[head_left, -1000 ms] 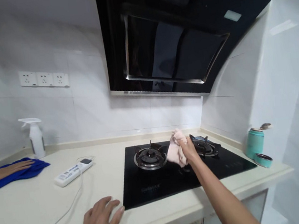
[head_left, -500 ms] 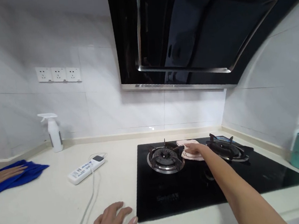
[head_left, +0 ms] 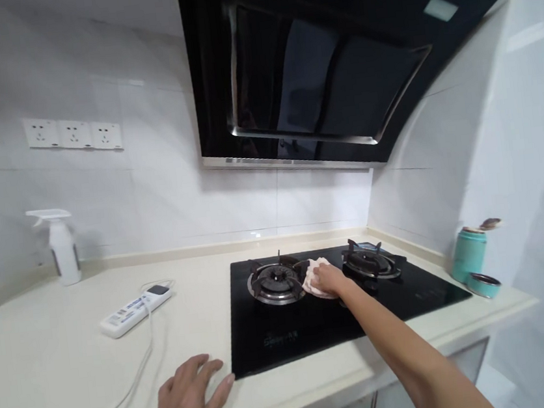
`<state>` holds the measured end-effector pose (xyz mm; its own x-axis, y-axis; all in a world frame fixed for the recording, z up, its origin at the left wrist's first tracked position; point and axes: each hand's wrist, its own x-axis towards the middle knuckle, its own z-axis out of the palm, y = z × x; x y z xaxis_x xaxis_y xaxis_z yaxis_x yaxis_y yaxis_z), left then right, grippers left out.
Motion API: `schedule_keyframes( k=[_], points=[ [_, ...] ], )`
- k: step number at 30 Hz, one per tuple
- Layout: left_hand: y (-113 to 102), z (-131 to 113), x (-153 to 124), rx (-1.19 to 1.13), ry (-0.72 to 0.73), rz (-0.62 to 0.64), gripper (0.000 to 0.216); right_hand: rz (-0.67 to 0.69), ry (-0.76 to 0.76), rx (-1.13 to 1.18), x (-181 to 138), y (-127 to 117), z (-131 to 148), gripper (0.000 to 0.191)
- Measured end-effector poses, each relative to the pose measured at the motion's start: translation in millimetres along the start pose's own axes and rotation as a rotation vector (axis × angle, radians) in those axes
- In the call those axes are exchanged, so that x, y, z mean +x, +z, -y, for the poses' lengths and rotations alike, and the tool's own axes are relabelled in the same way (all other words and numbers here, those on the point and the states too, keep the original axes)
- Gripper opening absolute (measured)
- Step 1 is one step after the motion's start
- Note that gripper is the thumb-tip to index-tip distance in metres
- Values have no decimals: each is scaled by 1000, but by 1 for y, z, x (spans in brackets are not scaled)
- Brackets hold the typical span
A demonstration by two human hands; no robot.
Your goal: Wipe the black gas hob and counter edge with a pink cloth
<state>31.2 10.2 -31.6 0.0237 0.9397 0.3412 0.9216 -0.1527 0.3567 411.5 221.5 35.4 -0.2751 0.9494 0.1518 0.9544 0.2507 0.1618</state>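
Note:
Between the two burners of the black gas stove point(head_left: 288, 346), my right hand point(head_left: 328, 279) is closed on a pale pink cloth point(head_left: 312, 284), pressing it to the glass top. The left burner point(head_left: 276, 282) is right beside the cloth; the right burner point(head_left: 371, 262) lies farther off. My left hand point(head_left: 186, 397) rests on the cream countertop point(head_left: 90, 382) with its fingers spread, holding nothing. Its thumb is at the stove's front left corner.
A white power strip point(head_left: 137, 310) with a cable lies left of the stove. Behind it stands a white spray bottle point(head_left: 64, 250). A teal canister point(head_left: 469, 253) and a small teal bowl point(head_left: 483, 284) sit at the right end. The black range hood point(head_left: 307, 82) overhangs the stove.
The view has swung right, so another person's hand on a blue cloth has left the picture. The pink cloth is more bunched under my right hand. My left hand stays on the counter.

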Motion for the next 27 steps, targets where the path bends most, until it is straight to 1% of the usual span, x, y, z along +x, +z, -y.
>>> schedule_keyframes(
  k=[3,7,11,16,22,24,27],
  points=[
    [3,2,2,16,11,-9,45,-16,31,1,-15,-2,13,42],
    [6,7,5,29,24,-10,46,-51,32,-1,-32,-6,27,40],
    [5,7,6,44,37,-5,45,-80,-31,6,-45,-10,36,37],
    [-1,1,9,73,13,28,46,-132,-126,28,-65,-14,52,35],
    [-6,1,7,83,40,38,52,-226,-143,83,-113,-10,84,34],
    [-6,2,7,85,39,51,56,-272,-115,114,-129,-6,88,32],
    [-5,5,7,93,31,64,59,-337,-82,174,-148,0,84,28]
  ],
)
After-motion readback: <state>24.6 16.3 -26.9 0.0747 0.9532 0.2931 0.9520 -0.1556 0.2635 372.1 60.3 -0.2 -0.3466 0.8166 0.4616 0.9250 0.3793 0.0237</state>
